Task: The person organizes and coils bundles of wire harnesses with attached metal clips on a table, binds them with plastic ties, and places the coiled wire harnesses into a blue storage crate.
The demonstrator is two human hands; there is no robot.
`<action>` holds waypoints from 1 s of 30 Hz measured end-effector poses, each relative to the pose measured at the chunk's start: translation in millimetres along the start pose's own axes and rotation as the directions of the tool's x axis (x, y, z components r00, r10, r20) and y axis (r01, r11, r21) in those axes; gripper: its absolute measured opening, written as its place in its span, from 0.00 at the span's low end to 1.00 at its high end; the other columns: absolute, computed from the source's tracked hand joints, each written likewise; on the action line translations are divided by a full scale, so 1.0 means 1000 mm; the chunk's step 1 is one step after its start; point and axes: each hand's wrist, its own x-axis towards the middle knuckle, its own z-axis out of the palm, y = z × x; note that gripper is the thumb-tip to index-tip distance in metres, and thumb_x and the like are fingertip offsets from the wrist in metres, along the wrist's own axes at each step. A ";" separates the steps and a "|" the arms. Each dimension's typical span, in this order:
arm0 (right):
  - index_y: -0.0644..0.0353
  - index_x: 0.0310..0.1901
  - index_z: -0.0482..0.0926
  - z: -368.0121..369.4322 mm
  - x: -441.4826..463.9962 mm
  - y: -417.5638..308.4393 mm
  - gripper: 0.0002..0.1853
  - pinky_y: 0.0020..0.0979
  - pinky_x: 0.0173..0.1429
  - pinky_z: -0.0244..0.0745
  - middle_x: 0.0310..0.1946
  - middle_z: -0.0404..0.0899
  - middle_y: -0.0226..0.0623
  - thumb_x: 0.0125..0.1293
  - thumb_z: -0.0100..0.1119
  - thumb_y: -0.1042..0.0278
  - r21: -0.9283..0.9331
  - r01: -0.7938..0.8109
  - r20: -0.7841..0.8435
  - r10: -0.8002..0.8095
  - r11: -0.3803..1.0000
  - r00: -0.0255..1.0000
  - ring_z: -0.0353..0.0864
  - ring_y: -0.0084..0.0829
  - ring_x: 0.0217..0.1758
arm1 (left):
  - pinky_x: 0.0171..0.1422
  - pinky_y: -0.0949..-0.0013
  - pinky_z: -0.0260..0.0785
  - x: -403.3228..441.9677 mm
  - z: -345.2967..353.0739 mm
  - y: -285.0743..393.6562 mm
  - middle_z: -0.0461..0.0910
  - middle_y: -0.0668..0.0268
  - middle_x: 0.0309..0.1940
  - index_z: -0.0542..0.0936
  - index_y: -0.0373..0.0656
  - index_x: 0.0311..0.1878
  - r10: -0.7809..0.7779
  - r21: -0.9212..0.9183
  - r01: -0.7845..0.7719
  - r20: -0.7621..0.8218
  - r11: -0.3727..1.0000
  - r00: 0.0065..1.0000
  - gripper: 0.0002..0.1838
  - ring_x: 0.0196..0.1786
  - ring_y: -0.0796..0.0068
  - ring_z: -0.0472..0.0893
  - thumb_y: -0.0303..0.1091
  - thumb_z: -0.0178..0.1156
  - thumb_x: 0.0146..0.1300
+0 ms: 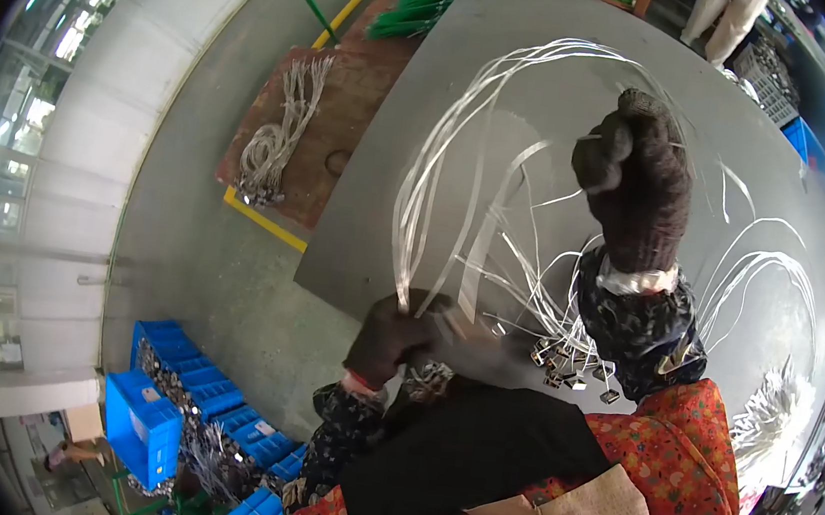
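Observation:
My left hand (396,341), in a dark knit glove, is closed around a bundle of thin white cables (419,173) near the table's front edge. The bundle arcs up and over toward my right hand (640,181), which is a gloved fist raised above the table. A short white strand shows at either side of the right fist; what lies inside the fingers is hidden. Between the hands, loose white cables fan out and end in small metal connectors (572,365) close to my body. The area beside my left hand is blurred.
On the grey table (378,204), more white cables (778,271) curve at the right, near a white bundle (775,421). Coiled cables (280,133) and green cables (419,7) lie on a brown board (349,100). Blue crates (149,421) stand lower left. A person's legs (724,24) show at the back.

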 end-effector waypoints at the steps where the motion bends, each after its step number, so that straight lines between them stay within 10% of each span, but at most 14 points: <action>1: 0.65 0.51 0.74 0.002 0.000 -0.008 0.19 0.26 0.25 0.62 0.18 0.70 0.30 0.72 0.56 0.55 -0.022 -0.020 0.017 0.020 1.000 1.000 0.65 0.22 0.17 | 0.21 0.79 0.57 0.005 -0.015 0.002 0.73 0.76 0.22 0.83 0.38 0.47 -0.241 -0.057 0.237 -0.097 0.970 0.966 0.15 0.20 0.89 0.69 0.36 0.63 0.62; 2: 0.65 0.51 0.74 0.001 -0.005 -0.013 0.19 0.26 0.25 0.62 0.18 0.70 0.30 0.72 0.56 0.55 -0.033 0.000 0.009 0.000 0.999 1.000 0.65 0.22 0.17 | 0.20 0.80 0.50 0.011 -0.037 -0.004 0.69 0.79 0.19 0.82 0.40 0.43 -0.201 -0.241 0.173 -0.099 0.955 0.975 0.11 0.17 0.90 0.64 0.36 0.62 0.62; 4: 0.66 0.49 0.75 -0.005 -0.019 -0.019 0.21 0.26 0.21 0.60 0.21 0.74 0.33 0.69 0.60 0.53 -0.006 -0.049 0.170 0.050 0.999 0.984 0.67 0.24 0.16 | 0.19 0.79 0.48 0.033 -0.079 0.005 0.67 0.80 0.18 0.81 0.42 0.38 -0.091 -0.004 0.095 -0.331 0.995 0.939 0.09 0.17 0.91 0.62 0.37 0.62 0.64; 7: 0.64 0.45 0.76 -0.005 -0.057 -0.002 0.24 0.22 0.19 0.59 0.21 0.76 0.33 0.68 0.57 0.45 -0.483 -0.164 -0.066 0.150 0.860 0.986 0.70 0.21 0.18 | 0.20 0.80 0.48 0.065 -0.116 0.026 0.68 0.79 0.19 0.81 0.42 0.38 0.065 0.142 0.005 -0.486 0.990 0.871 0.08 0.18 0.90 0.62 0.37 0.63 0.63; 9: 0.62 0.44 0.80 -0.074 -0.097 0.083 0.14 0.24 0.25 0.67 0.26 0.81 0.35 0.68 0.60 0.59 -0.290 -0.299 -0.023 0.306 0.909 0.952 0.75 0.21 0.23 | 0.20 0.80 0.49 0.081 -0.112 0.043 0.68 0.78 0.19 0.81 0.43 0.38 0.007 0.051 0.016 -0.413 0.999 0.911 0.09 0.19 0.89 0.63 0.38 0.64 0.63; 10: 0.61 0.47 0.79 -0.040 -0.090 0.073 0.13 0.25 0.26 0.70 0.29 0.82 0.35 0.65 0.63 0.63 -0.298 -0.660 -0.150 0.649 0.690 0.746 0.76 0.23 0.24 | 0.20 0.80 0.49 0.088 -0.109 0.049 0.69 0.78 0.20 0.81 0.43 0.38 -0.054 -0.051 0.038 -0.353 0.998 0.934 0.09 0.19 0.89 0.64 0.39 0.65 0.62; 15: 0.63 0.48 0.79 -0.016 -0.157 0.145 0.14 0.24 0.32 0.73 0.38 0.83 0.36 0.67 0.61 0.64 -0.117 -0.676 -0.331 0.613 0.727 0.717 0.79 0.22 0.30 | 0.20 0.81 0.55 0.114 -0.113 0.007 0.70 0.76 0.21 0.81 0.43 0.39 -0.213 -0.198 0.168 -0.232 0.966 0.949 0.16 0.20 0.85 0.67 0.47 0.66 0.64; 19: 0.63 0.52 0.77 -0.009 -0.186 0.130 0.18 0.26 0.31 0.75 0.43 0.83 0.37 0.71 0.58 0.56 -0.153 -0.668 -0.261 0.622 0.728 0.738 0.81 0.24 0.32 | 0.26 0.73 0.67 0.119 -0.118 -0.041 0.79 0.67 0.26 0.81 0.42 0.40 -0.389 0.039 0.396 -0.125 0.917 0.913 0.21 0.24 0.78 0.76 0.54 0.61 0.66; 26: 0.66 0.58 0.74 -0.016 -0.257 0.155 0.24 0.25 0.34 0.77 0.43 0.83 0.40 0.61 0.68 0.68 -0.217 -0.577 -0.689 0.296 0.787 0.662 0.83 0.27 0.33 | 0.30 0.72 0.71 0.136 -0.137 -0.085 0.80 0.69 0.26 0.82 0.43 0.36 -0.352 -0.046 0.356 0.074 0.933 0.933 0.22 0.25 0.77 0.78 0.56 0.66 0.62; 30: 0.64 0.57 0.75 -0.023 -0.300 0.143 0.25 0.30 0.34 0.78 0.41 0.83 0.41 0.58 0.71 0.70 -0.118 -0.701 -0.727 0.419 0.703 0.543 0.83 0.29 0.33 | 0.25 0.74 0.68 0.122 -0.111 -0.080 0.77 0.71 0.22 0.82 0.42 0.38 -0.211 -0.143 0.209 -0.003 0.967 0.977 0.18 0.21 0.79 0.74 0.49 0.67 0.64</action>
